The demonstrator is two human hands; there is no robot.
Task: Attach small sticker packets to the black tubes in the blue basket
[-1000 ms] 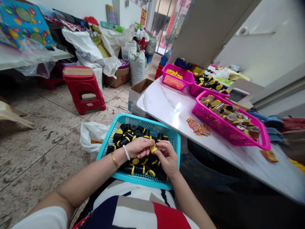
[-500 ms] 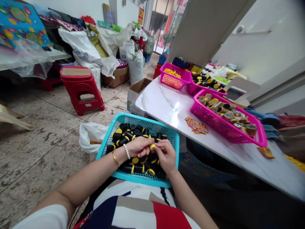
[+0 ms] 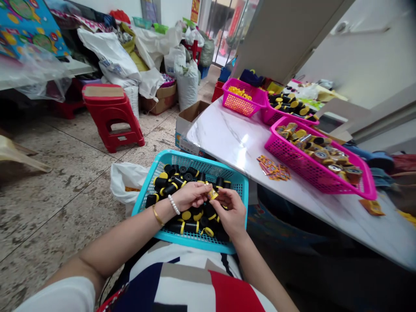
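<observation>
A small yellow wrapped piece (image 3: 212, 194) is pinched between my two hands, above a turquoise basket (image 3: 143, 197) on my lap. My left hand (image 3: 191, 197), with a pearl bracelet and a gold bangle at the wrist, grips its left side with the fingertips. From the right, my right hand (image 3: 232, 210) holds it between thumb and fingers. Beneath them lie several black cylinders with yellow rims (image 3: 191, 226), filling the basket. The fingers hide part of the piece.
On the marble-patterned table (image 3: 224, 134) stand a pink basket of wrapped pieces (image 3: 325, 180), another with yellow parts (image 3: 242, 104), and flat orange labels (image 3: 274, 168). A red stool (image 3: 112, 117) and an open cardboard box (image 3: 186, 121) stand beyond; a white bag (image 3: 125, 184) sits left.
The yellow piece has turned between my fingers and shows more of its printed surface. My right hand has shifted slightly right. The view has moved a little.
</observation>
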